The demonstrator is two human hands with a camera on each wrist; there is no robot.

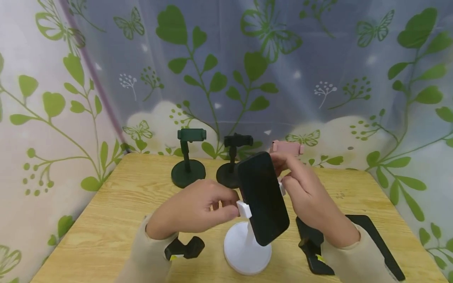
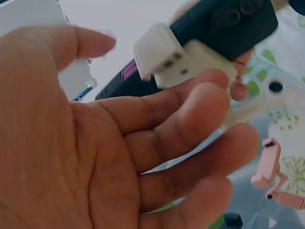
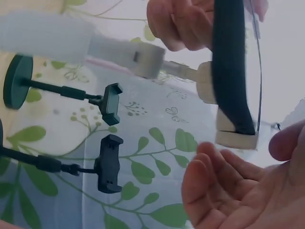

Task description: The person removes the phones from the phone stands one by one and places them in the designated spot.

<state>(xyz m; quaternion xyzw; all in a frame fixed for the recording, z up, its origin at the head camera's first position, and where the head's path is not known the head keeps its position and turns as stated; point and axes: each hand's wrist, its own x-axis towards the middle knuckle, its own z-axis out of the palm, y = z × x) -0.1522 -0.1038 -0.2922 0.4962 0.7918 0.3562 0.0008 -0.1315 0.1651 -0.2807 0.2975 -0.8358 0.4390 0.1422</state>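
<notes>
A black smartphone (image 1: 263,198) sits tilted in the clamp (image 1: 243,209) of a white phone stand (image 1: 247,248). On the phone's left side is my left hand (image 1: 201,206), its thumb tip by the white clamp end and its fingers behind. The left wrist view shows that palm and its loosely bent fingers holding nothing, with the clamp (image 2: 159,50) just beyond the fingertips. My right hand (image 1: 309,196) is at the phone's upper right edge. In the right wrist view, its relaxed fingers (image 3: 205,191) lie just below the clamp end (image 3: 237,139), thumb apart.
Behind stand a green phone stand (image 1: 188,173), a black phone stand (image 1: 226,175) and a pink phone stand (image 1: 287,148), partly hidden by my right hand. At the table's right lies a flat black object (image 1: 375,239), partly under my sleeve. A patterned curtain (image 1: 219,47) closes off the back.
</notes>
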